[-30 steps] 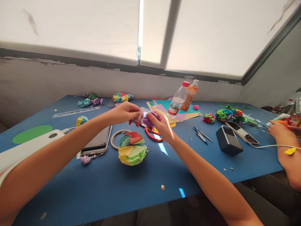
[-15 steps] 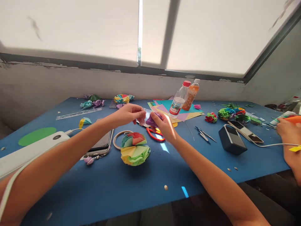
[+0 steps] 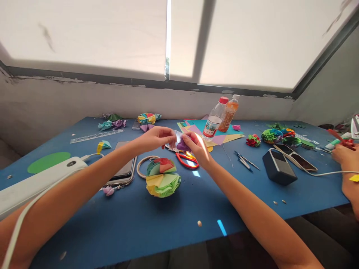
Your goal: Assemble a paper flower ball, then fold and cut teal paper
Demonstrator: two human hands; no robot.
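Both my hands meet above the middle of the table. My right hand [image 3: 198, 147] is closed on a crumpled purple paper piece [image 3: 183, 145], its thumb on top. Just left of it, the fingertips of my left hand [image 3: 162, 137] pinch the edge of a thin clear film [image 3: 178, 135] that spans the gap to the purple paper. Its exact kind is hard to make out. Red-handled scissors [image 3: 187, 160] lie below my hands, blades hidden. Nearer to me sits a multicoloured paper flower ball [image 3: 163, 179], with a ring [image 3: 142, 169] behind it.
Coloured paper sheets [image 3: 196, 127] lie under two bottles [image 3: 214, 118]. Rightward are a compass [image 3: 245, 160], a dark box [image 3: 279, 168], a phone [image 3: 300, 158] and paper flowers [image 3: 270, 135]. Another person's hand [image 3: 346, 155] works far right. A white device [image 3: 42, 185] and cable lie left.
My hands stay together at nearly the same spot, with small finger shifts around the purple paper and clear film. The view has shifted slightly. At the right, the other person's hand has turned.
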